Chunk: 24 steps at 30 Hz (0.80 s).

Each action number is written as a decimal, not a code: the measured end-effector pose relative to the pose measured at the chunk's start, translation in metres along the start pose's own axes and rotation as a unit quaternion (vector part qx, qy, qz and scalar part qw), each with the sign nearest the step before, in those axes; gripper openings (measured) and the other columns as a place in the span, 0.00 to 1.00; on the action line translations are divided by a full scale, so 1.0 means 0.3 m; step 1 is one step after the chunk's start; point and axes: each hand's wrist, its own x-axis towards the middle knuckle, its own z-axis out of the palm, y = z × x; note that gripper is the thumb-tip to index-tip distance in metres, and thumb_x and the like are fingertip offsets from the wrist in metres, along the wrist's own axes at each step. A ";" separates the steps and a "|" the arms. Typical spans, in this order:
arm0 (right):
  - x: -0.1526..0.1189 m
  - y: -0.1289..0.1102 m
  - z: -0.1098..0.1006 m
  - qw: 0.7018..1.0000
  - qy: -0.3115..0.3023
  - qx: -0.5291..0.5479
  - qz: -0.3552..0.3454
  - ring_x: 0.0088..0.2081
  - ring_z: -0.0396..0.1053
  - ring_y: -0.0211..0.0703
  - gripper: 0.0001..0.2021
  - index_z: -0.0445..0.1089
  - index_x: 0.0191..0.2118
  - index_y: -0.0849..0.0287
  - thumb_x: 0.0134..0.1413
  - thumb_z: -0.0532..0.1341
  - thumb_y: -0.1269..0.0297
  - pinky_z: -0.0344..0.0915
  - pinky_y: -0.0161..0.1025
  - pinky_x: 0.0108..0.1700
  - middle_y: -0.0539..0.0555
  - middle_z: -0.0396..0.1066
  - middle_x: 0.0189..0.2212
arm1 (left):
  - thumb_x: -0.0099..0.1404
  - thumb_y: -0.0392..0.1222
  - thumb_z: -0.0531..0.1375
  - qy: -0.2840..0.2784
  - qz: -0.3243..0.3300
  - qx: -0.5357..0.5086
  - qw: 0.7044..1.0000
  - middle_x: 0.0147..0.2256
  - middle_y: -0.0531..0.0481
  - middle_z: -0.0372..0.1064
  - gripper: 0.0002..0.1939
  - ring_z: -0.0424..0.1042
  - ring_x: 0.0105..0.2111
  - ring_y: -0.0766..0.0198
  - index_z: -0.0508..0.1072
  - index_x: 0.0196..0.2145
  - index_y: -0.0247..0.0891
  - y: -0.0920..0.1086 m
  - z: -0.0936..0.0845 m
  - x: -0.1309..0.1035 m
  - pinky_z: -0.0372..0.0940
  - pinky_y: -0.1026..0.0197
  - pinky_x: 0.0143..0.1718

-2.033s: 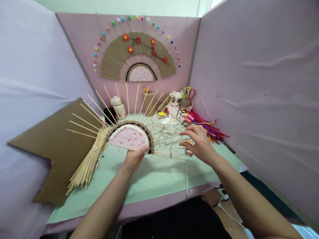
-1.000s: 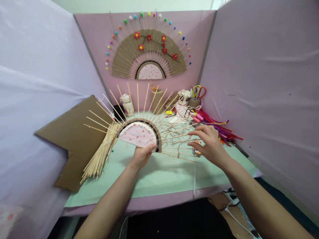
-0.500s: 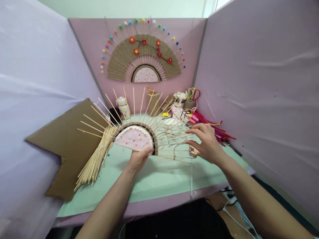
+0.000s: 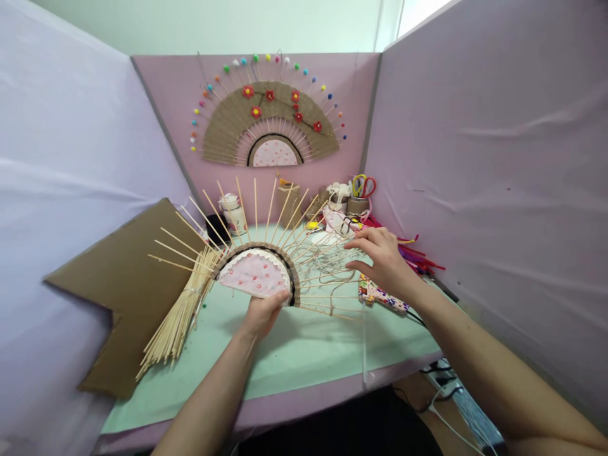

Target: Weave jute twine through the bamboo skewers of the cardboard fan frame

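- Fan over the tabletop, our left hand pinching it at 4 o'clock.
- Our right hand, fingers spread, beside sticks at 3 o'clock.
- Step: probably working those sticks; next calls for steadiness.

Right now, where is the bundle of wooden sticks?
In the head view, the bundle lies toward the left of the green tabletop, between the brown cardboard and the fan in the left hand.
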 end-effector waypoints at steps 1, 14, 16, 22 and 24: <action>0.003 -0.002 0.000 1.000 -0.003 0.001 0.000 0.47 0.62 0.53 0.12 0.69 0.44 0.54 0.54 0.65 0.62 0.55 0.48 0.48 0.57 0.68 0.42 | 0.38 0.36 0.75 -0.001 0.001 0.001 1.000 0.48 0.48 0.74 0.39 0.67 0.55 0.52 0.70 0.49 0.44 0.001 0.000 -0.001 0.57 0.49 0.59; 0.026 -0.003 0.008 1.000 -0.008 0.006 -0.003 0.47 0.62 0.54 0.12 0.70 0.44 0.52 0.54 0.65 0.64 0.55 0.49 0.46 0.57 0.69 0.42 | 0.39 0.36 0.74 -0.017 0.007 -0.002 1.000 0.51 0.47 0.72 0.43 0.67 0.55 0.52 0.67 0.54 0.46 0.009 0.005 -0.004 0.58 0.50 0.59; 0.027 -0.001 0.011 1.000 -0.011 0.008 -0.001 0.47 0.61 0.54 0.12 0.70 0.45 0.51 0.54 0.65 0.63 0.56 0.49 0.46 0.57 0.69 0.43 | 0.39 0.36 0.74 -0.016 0.005 -0.001 1.000 0.51 0.48 0.72 0.43 0.67 0.55 0.52 0.68 0.54 0.46 0.013 0.008 -0.007 0.58 0.50 0.58; 0.027 0.002 0.018 1.000 0.000 0.003 -0.005 0.47 0.61 0.53 0.13 0.71 0.45 0.52 0.53 0.66 0.63 0.56 0.49 0.47 0.58 0.66 0.43 | 0.39 0.36 0.74 -0.019 0.008 0.001 1.000 0.49 0.47 0.73 0.39 0.67 0.55 0.51 0.69 0.51 0.44 0.017 0.009 -0.012 0.59 0.50 0.58; 0.028 0.002 0.018 1.000 0.000 0.002 -0.006 0.47 0.61 0.53 0.12 0.71 0.45 0.52 0.53 0.65 0.62 0.56 0.49 0.47 0.58 0.66 0.44 | 0.39 0.36 0.74 -0.019 0.009 0.000 1.000 0.50 0.48 0.73 0.39 0.67 0.55 0.51 0.70 0.51 0.44 0.016 0.006 -0.010 0.59 0.50 0.58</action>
